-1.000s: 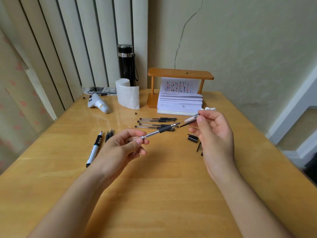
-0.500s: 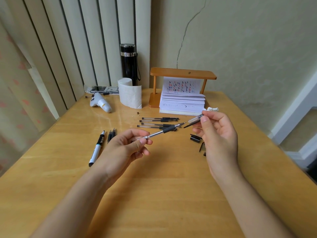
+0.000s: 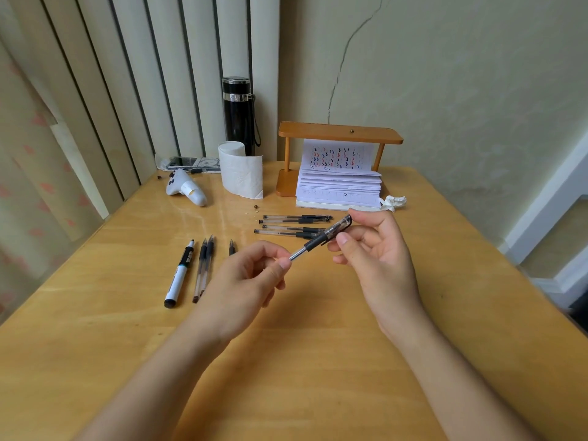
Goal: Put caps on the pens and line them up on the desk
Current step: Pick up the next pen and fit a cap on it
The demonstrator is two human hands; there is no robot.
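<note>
A clear gel pen [image 3: 313, 243] with a black grip is held up over the wooden desk [image 3: 318, 361]. My left hand [image 3: 248, 281] pinches its rear end. My right hand [image 3: 378, 259] grips the clear cap [image 3: 339, 228], which now sits over the pen's tip. Behind them, several capped pens [image 3: 292, 225] lie in a row near the booklet. To the left lie a marker [image 3: 179, 273] and two uncapped pens [image 3: 203, 268]; a further pen tip [image 3: 231, 247] shows above my left hand.
At the back stand a black flask [image 3: 238, 114], a paper roll [image 3: 241, 171], a white controller [image 3: 186, 189] and a wooden stand [image 3: 339, 135] over a stack of white booklets [image 3: 339, 186]. A crumpled tissue [image 3: 394, 202] lies at the right.
The cap in my right hand has gone from apart from the tip to pushed over it. My hands came closer together. The loose caps seen earlier are now hidden behind my right hand.
</note>
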